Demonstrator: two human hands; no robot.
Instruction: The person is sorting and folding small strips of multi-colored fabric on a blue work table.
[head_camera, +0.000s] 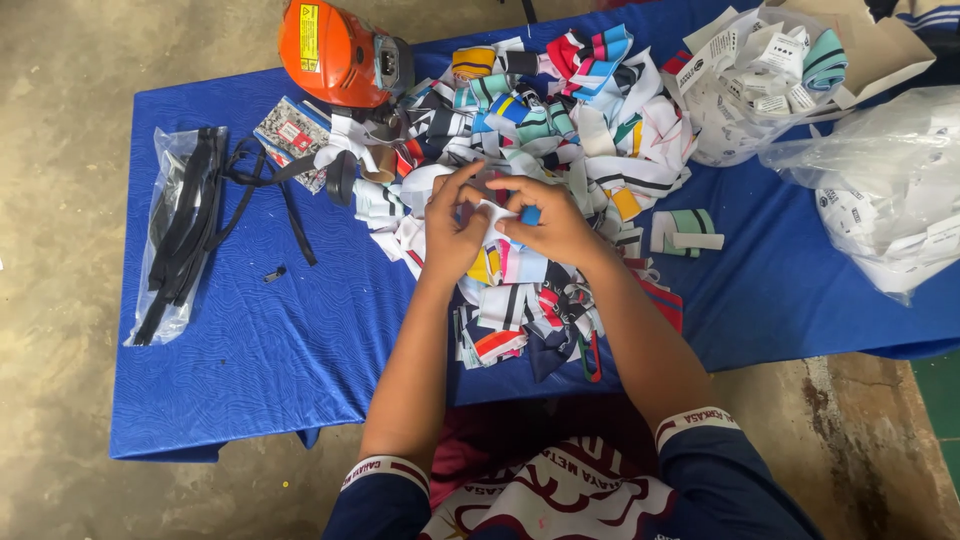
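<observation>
On the blue table (250, 350), two hands, left hand (452, 228) and right hand (552, 222), pinch one white strip (493, 213).

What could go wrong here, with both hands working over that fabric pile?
Both hands, left hand and right hand, pinch a small white piece over the fabric pile; if dropped, it may vanish among the scraps. Scraps overhang the near edge of the blue table and could slide off.
</observation>
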